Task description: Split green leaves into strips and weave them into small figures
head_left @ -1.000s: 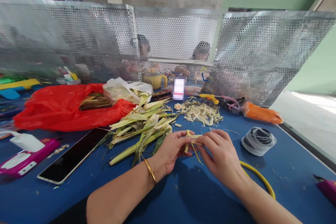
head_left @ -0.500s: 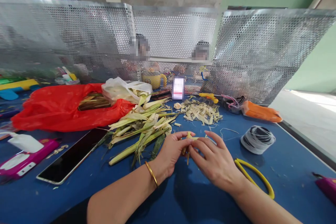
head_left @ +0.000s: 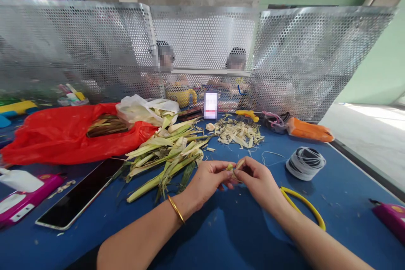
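Above the blue table (head_left: 234,236), my left hand (head_left: 207,181) and my right hand (head_left: 257,181) meet fingertip to fingertip. Both pinch a small folded piece of pale yellow-green leaf strip (head_left: 233,168) between thumbs and fingers. A gold bangle (head_left: 176,209) circles my left wrist. Just left of my hands lies a pile of long green and cream leaf stalks (head_left: 164,152). Behind my hands sits a heap of short pale leaf trimmings (head_left: 238,133).
A red plastic bag (head_left: 63,137) holds more leaves, beside a white bag (head_left: 142,109). A dark tablet (head_left: 79,196) and a magenta device (head_left: 22,202) lie left. A coil of white cord (head_left: 305,162), yellow-handled scissors (head_left: 303,206) and an orange tool (head_left: 308,130) lie right. Two people sit behind the perforated metal screen (head_left: 202,46).
My hands have drawn closer together and the long loose ends of the strip no longer hang down; the piece is now small and tucked between my fingertips. The view shifted slightly right.
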The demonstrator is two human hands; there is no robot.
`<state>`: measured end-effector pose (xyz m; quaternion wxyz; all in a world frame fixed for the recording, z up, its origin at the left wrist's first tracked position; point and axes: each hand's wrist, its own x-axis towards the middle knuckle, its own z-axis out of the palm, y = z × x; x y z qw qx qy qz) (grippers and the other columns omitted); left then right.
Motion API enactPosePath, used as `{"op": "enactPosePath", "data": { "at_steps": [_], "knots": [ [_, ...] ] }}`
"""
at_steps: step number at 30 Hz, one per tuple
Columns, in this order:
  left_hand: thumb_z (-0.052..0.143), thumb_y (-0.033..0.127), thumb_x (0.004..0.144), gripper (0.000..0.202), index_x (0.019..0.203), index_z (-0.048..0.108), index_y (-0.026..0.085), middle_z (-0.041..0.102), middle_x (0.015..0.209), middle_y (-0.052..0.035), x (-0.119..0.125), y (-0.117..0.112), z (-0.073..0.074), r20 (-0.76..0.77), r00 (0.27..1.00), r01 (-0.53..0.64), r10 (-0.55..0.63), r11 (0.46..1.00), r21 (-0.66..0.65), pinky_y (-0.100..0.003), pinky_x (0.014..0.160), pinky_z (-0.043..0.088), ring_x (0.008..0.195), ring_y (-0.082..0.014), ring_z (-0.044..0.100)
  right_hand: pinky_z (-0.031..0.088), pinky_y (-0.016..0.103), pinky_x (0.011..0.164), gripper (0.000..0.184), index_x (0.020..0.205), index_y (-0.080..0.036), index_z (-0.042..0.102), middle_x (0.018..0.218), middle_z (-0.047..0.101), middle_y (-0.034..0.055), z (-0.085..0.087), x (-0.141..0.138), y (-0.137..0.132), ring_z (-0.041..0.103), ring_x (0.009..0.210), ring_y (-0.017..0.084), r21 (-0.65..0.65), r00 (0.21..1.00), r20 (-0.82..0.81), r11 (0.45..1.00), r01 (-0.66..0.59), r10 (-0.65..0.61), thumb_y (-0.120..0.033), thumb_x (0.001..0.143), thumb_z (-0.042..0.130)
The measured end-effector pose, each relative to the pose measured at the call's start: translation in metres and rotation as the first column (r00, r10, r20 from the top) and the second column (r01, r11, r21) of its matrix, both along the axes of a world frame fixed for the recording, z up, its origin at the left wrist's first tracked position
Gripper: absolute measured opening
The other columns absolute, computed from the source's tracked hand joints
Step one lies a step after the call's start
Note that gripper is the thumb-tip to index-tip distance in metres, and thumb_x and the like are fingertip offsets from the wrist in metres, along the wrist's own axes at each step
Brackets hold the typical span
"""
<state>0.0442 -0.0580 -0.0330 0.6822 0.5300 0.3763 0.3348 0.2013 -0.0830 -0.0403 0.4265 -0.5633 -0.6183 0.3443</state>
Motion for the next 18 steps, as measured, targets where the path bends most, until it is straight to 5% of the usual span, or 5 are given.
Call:
{"op": "enactPosePath", "data": {
  "at_steps": [8, 12, 18],
  "knots": [
    [0.073, 0.02, 0.067, 0.032, 0.099, 0.074, 0.018, 0.072, 0.079, -0.0036, 0.004, 0.0, -0.009, -0.032, 0.999, -0.038, 0.042, 0.992, 0.12, -0.022, 0.057, 0.042, 0.067, -0.015, 0.061, 0.031, 0.021, 0.047, 0.018, 0.063, -0.019, 0.05, 0.054, 0.047, -0.0071, -0.001, -0.003, 0.003, 0.04, 0.048, 0.009, -0.142, 0.986, -0.168, 0.99, -0.003, -0.021, -0.032, 0.071, 0.06],
    [0.073, 0.022, 0.067, 0.035, 0.101, 0.072, 0.015, 0.07, 0.073, -0.0037, 0.004, 0.001, -0.006, -0.043, 0.989, -0.143, 0.142, 0.99, -0.012, -0.022, 0.054, 0.041, 0.063, -0.0143, 0.06, 0.034, 0.022, 0.047, 0.025, 0.067, -0.019, 0.052, 0.055, 0.054, -0.0063, 0.003, -0.005, 0.002, 0.046, 0.047, 0.009, -0.231, 0.953, -0.299, 0.973, -0.02, -0.052, -0.039, 0.07, 0.066],
    [0.076, 0.022, 0.064, 0.041, 0.103, 0.071, 0.016, 0.065, 0.066, -0.0008, -0.002, 0.006, -0.004, 0.073, 0.975, -0.188, 0.21, 0.954, -0.234, -0.021, 0.053, 0.04, 0.057, -0.0105, 0.056, 0.039, 0.022, 0.052, 0.017, 0.073, -0.018, 0.065, 0.061, 0.061, -0.0036, 0.014, 0.0, -0.001, 0.051, 0.054, 0.01, -0.159, 0.913, -0.405, 0.98, -0.123, 0.049, -0.033, 0.068, 0.072]
  ]
}}
